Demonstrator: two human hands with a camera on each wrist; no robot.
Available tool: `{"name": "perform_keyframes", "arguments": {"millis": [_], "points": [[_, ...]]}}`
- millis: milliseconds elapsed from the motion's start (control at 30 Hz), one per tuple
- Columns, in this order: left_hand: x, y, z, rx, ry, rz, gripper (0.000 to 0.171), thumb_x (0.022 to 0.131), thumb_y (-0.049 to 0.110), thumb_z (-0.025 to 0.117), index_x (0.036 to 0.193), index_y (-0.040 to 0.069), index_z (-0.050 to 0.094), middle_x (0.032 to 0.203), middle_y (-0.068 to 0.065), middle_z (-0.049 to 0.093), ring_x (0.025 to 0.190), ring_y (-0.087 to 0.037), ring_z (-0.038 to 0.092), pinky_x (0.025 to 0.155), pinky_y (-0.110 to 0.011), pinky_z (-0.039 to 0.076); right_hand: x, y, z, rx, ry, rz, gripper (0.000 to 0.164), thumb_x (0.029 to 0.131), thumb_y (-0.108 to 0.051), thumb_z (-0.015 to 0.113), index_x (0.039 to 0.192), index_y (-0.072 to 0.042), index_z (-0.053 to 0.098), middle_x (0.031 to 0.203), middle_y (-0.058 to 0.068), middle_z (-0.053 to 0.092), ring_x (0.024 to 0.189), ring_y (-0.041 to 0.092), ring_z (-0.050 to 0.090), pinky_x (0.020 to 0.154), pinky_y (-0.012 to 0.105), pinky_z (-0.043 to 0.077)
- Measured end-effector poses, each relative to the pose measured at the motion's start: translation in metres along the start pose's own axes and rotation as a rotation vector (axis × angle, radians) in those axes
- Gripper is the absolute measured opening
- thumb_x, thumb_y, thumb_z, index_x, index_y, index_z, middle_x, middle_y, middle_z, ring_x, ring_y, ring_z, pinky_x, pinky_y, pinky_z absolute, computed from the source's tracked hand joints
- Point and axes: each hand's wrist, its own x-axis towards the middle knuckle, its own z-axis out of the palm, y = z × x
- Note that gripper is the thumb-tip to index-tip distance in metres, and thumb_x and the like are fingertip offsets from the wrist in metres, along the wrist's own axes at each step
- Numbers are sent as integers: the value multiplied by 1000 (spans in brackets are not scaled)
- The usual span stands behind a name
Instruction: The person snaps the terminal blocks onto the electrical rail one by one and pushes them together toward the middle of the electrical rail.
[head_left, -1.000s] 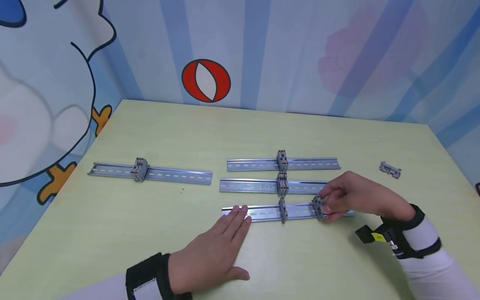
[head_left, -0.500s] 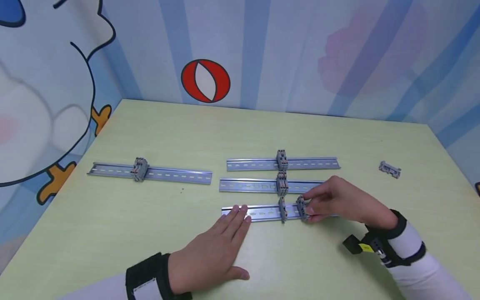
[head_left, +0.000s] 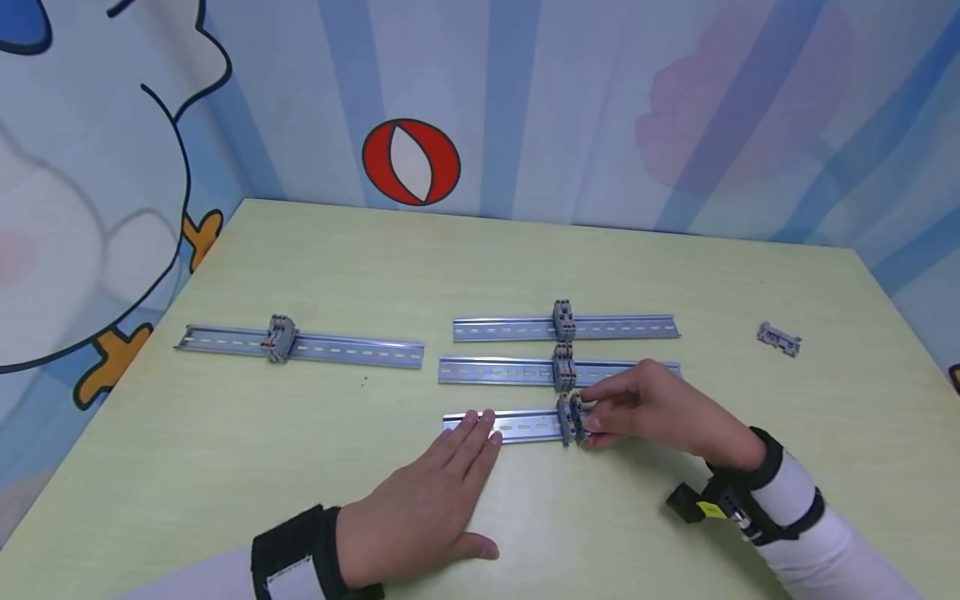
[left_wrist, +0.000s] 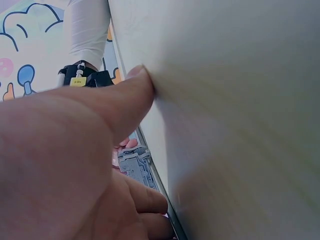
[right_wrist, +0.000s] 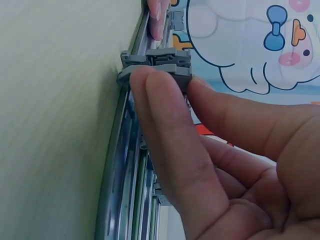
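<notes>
Flat across the left end of the nearest slotted metal DIN rail [head_left: 528,427] lie the straight fingers of my left hand [head_left: 423,517]. My right hand [head_left: 660,412] pinches a grey terminal block [head_left: 578,421] on that same rail, between thumb and fingers. Just to its left stands another grey terminal block [head_left: 565,421]; the two look very close together, and in the right wrist view my fingertips cover part of the held block [right_wrist: 175,70]. The rail's right part is hidden behind my right hand.
Two more rails, the middle rail [head_left: 487,372] and the far rail [head_left: 495,330], lie behind, each with grey blocks mounted. A separate rail [head_left: 360,352] with a block cluster [head_left: 281,339] lies left. One loose terminal block [head_left: 780,339] lies at the right.
My right hand has slid the terminal block leftward along the near rail, up beside the other block. My left hand has stayed in place.
</notes>
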Motion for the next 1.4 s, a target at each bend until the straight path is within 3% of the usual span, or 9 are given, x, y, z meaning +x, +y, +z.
{"name": "perform_keyframes", "arguments": {"millis": [633, 967, 1133, 1400], "points": [[0, 0, 0, 42, 17, 3, 97, 90, 70, 45, 154, 1, 22, 163, -17, 8, 150, -31, 7, 119, -42, 20, 4, -2, 9, 13, 34, 2, 46, 91, -14, 69, 128, 10, 57, 96, 14, 74, 85, 29, 73, 77, 36, 58], [-1, 0, 0, 49, 13, 8, 96, 90, 70, 42, 154, 1, 22, 163, -18, 8, 150, -30, 7, 119, -41, 20, 6, 2, 10, -173, 59, -44, 41, 90, -27, 71, 120, 0, 65, 84, 7, 73, 76, 25, 71, 70, 33, 58], [-1, 0, 1, 53, 12, 10, 96, 90, 71, 41, 154, 1, 22, 163, -18, 7, 150, -30, 6, 119, -41, 19, 6, 2, 7, -216, 54, -38, 40, 92, -29, 68, 120, -1, 65, 84, 5, 72, 75, 23, 69, 69, 33, 58], [0, -1, 2, 51, 13, 19, 96, 90, 71, 41, 154, 2, 21, 163, -17, 6, 150, -30, 6, 119, -41, 19, -3, -2, -13, -304, 108, -6, 36, 94, -33, 65, 118, -6, 67, 82, 3, 71, 74, 21, 65, 66, 32, 55]]}}
